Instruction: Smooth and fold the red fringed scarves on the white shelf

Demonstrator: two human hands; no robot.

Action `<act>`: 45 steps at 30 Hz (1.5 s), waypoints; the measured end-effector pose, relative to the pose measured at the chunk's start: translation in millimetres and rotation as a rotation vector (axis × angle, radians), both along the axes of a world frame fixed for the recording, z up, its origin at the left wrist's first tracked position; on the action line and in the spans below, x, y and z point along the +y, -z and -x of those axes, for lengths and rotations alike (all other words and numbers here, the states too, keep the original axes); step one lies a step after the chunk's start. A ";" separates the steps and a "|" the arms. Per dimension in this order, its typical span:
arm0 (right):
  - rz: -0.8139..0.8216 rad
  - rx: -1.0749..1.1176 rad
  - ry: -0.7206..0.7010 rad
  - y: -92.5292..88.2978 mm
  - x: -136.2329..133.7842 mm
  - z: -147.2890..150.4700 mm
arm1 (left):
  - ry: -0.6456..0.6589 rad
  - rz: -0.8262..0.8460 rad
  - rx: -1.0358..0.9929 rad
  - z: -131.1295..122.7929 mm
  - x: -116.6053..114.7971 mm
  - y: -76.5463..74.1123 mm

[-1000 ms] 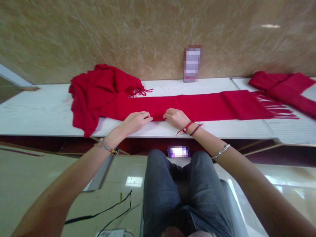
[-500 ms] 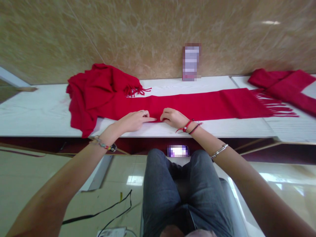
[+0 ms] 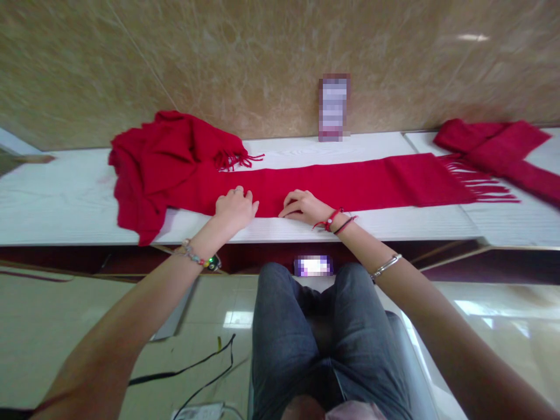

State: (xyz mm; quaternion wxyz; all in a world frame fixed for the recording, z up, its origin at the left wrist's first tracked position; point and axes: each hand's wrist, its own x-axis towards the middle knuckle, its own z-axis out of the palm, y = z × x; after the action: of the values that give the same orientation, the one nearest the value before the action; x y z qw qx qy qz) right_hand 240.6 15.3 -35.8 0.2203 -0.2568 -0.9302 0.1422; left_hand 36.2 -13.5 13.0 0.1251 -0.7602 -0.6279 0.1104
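Observation:
A red fringed scarf (image 3: 350,184) stretches along the white counter, flat in its middle and right part, with a fringe at the right end. Its left part lies in a loose heap (image 3: 170,149) with another fringe. My left hand (image 3: 235,207) rests palm down on the flat cloth beside the heap, fingers somewhat apart and holding nothing. A little to the right, my right hand (image 3: 304,207) has its thumb and fingertips together at the scarf's near edge, closed on the cloth. The fingertips are partly hidden.
A second red scarf (image 3: 499,151) lies folded over itself at the right end of the white counter (image 3: 65,204). A blurred-out upright box (image 3: 333,108) leans against the marbled wall. Below the counter is a dark red shelf with a blurred, bright-screened object (image 3: 314,266). Black straps (image 3: 192,370) lie on the floor.
My left hand has drawn back leftward from my right hand, and its pointing index finger has come to rest on the cloth. My right hand stays at the scarf's near edge.

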 end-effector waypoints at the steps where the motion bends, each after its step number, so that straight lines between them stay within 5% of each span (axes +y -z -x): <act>1: 0.012 0.000 -0.009 -0.2 0.6 -0.5 | 0.037 -0.029 -0.026 -3.3 2.0 1.4; 6: 0.053 0.009 -0.010 -2.5 0.6 -2.4 | 0.280 0.133 -0.235 -3.2 25.5 16.9; 9: 0.058 0.024 -0.013 -2.7 0.4 -2.5 | 0.192 0.241 -0.292 6.4 38.8 22.9; 14: 0.058 0.040 -0.012 -2.1 -0.3 -1.3 | -0.041 0.197 -0.304 16.7 51.0 20.7; 20: 0.062 0.052 0.002 -2.4 -1.7 -1.0 | 0.187 0.174 -0.357 -0.6 56.6 24.1; 30: 0.022 0.070 0.005 -1.5 -3.3 0.0 | -0.145 0.041 -0.362 14.4 67.7 29.3; 38: 0.012 -0.022 0.449 -22.5 22.5 22.0 | -0.141 -0.014 -0.384 13.5 66.4 35.1; 45: 0.140 -0.316 0.502 -27.7 50.3 65.2 | -0.128 -0.041 -0.424 13.7 66.5 36.0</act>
State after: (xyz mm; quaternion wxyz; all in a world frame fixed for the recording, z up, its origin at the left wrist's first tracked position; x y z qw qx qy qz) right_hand 175.5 65.6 -8.1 0.0827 -0.5123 -0.8483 0.1055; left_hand 22.5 53.1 -23.0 -0.0016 -0.7222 -0.6894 -0.0573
